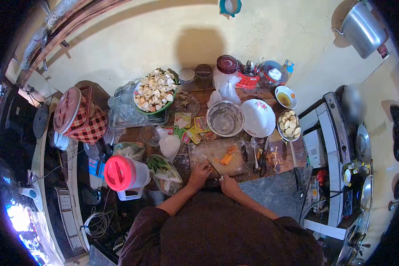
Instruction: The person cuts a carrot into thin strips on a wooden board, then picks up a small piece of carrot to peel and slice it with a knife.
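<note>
My right hand [229,186] is closed around the handle of a knife [215,168], whose blade slants up and left over a floury cutting board [199,153]. On the board's left front edge my left hand [199,175] is closed, with a bit of orange carrot showing at its fingertips beside the blade. Cut carrot pieces [226,158] lie on the board, just beyond the knife. Right of them, a dark long object [244,153] rests along the board's edge. My left fingers are small here, so their exact hold on the carrot is partly hidden.
Beyond the board stand a floury metal bowl [225,119], a white plate [258,118] and seasoning packets [193,134]. A pan of peeled pieces [289,124] is at right. Left are a red-lidded jug [126,175] and a bag of greens [164,175].
</note>
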The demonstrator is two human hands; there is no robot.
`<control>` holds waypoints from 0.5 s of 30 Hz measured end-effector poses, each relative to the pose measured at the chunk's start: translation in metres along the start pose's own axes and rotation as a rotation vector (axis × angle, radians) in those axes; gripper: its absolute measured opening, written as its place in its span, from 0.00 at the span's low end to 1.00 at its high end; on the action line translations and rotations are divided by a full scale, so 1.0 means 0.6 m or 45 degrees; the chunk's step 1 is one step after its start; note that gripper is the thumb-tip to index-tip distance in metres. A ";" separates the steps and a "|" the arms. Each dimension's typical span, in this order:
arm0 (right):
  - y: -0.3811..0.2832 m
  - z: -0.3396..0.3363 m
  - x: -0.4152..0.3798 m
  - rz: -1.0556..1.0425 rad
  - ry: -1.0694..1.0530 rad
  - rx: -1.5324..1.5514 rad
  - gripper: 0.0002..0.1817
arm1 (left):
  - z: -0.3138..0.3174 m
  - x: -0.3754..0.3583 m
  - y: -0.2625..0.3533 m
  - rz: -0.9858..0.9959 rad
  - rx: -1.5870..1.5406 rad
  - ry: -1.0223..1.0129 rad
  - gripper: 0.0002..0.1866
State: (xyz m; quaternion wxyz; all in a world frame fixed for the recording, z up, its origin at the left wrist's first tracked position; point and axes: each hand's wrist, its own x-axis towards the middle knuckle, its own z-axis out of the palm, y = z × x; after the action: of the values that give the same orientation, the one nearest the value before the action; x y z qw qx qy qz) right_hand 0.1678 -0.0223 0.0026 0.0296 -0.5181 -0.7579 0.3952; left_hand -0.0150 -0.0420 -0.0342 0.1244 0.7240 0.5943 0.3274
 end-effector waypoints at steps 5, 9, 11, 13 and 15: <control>0.010 0.011 0.007 -0.056 0.027 -0.042 0.16 | -0.004 -0.003 0.000 -0.028 -0.004 -0.067 0.14; -0.006 0.003 0.004 -0.010 0.016 -0.055 0.16 | 0.001 -0.005 -0.006 0.068 0.113 -0.035 0.13; -0.002 0.008 0.006 -0.010 0.028 -0.065 0.16 | 0.002 -0.004 -0.005 0.014 0.041 -0.018 0.12; -0.005 0.007 0.007 0.003 0.031 -0.062 0.16 | -0.002 -0.001 -0.002 0.011 0.042 -0.028 0.12; -0.010 0.005 0.008 0.016 0.034 -0.059 0.16 | -0.005 0.000 -0.001 0.008 0.042 -0.039 0.12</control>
State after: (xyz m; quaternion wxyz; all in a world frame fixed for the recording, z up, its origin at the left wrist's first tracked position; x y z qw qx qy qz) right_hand 0.1596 -0.0210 0.0023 0.0254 -0.5288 -0.7630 0.3708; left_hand -0.0172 -0.0426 -0.0324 0.1204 0.7327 0.5955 0.3067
